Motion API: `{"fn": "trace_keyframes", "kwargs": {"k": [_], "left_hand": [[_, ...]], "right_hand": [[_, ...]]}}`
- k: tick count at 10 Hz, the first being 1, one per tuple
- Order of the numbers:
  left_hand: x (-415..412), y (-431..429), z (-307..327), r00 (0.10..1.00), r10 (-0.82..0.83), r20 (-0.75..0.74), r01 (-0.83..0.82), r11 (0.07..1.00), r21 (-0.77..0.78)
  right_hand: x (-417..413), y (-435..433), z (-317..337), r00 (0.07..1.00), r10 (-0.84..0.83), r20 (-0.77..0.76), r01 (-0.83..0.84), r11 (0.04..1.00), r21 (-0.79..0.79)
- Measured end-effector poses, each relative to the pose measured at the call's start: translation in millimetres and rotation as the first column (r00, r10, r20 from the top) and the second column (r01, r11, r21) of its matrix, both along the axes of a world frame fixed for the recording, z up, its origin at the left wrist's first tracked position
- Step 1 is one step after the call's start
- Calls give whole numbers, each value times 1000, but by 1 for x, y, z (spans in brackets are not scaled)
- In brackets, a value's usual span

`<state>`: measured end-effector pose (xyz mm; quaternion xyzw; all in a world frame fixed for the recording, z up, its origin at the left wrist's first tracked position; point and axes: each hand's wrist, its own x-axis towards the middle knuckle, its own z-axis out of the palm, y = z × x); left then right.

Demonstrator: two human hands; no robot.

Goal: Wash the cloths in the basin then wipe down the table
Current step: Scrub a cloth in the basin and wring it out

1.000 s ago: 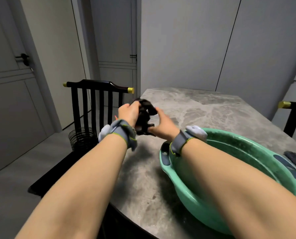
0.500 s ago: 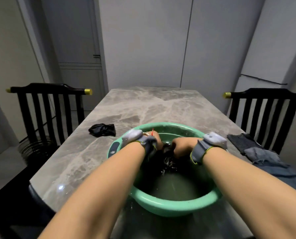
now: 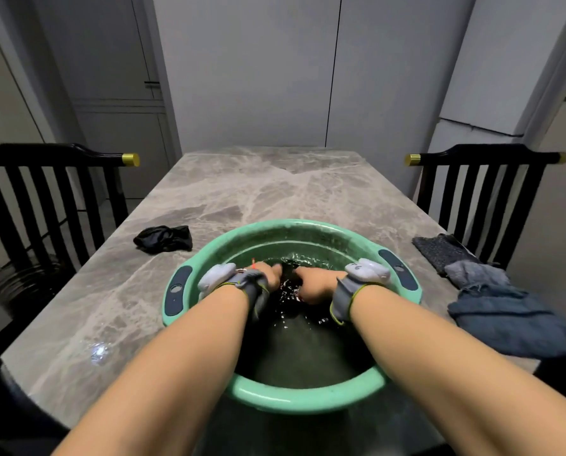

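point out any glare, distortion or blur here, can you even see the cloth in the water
Head view: a glare spot shines on the table left of the basin; the wide lens tilts the left chair and the walls outward; the dark cloth gripped between the left hand and right hand is smeared by ripples and sparkle.

Both my forearms extend forward, bare, wrists strapped with grey bands point(image 3: 343, 291). My left hand point(image 3: 268, 275) and right hand point(image 3: 315, 285) sit close together, fingers curled down, gripping the dark cloth point(image 3: 288, 274) between them.
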<state>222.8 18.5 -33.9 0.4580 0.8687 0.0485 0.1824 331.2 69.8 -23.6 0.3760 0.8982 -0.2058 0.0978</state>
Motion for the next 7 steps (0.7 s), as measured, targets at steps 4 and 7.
{"fn": "trace_keyframes", "kwargs": {"k": [4, 7], "left_hand": [[-8, 4, 27, 755, -75, 651, -266, 873, 409], [5, 4, 32, 975, -35, 221, -47, 934, 353]], "right_hand": [[-20, -21, 23, 574, -101, -813, 211, 977, 28], [-13, -5, 21, 692, -179, -699, 197, 979, -55]]}}
